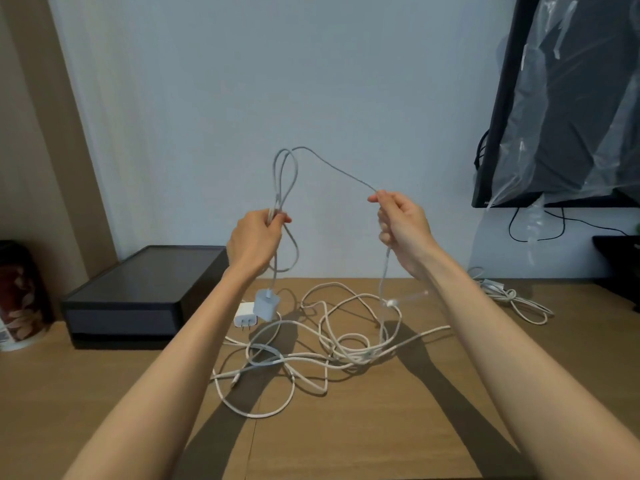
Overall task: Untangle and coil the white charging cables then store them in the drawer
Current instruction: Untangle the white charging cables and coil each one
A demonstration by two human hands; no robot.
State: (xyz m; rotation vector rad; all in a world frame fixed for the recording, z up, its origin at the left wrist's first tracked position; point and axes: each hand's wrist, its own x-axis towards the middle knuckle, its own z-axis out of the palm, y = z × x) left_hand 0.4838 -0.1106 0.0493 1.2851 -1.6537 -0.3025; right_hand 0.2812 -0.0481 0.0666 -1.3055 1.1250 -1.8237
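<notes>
A tangle of cables (332, 351) lies mid-table (346, 445). From it, the drawer box (145, 292) sits at ten o'clock against the wall, with a canister (17, 299) beyond at nine. A plug adapter (245, 315) lies between box and tangle. A separate cable bundle (512, 299) lies at two o'clock, below the screen (554, 116). Above the tangle, the left hand (254, 242) at eleven and the right hand (403, 225) at one hold a lifted cable (332, 166).
</notes>
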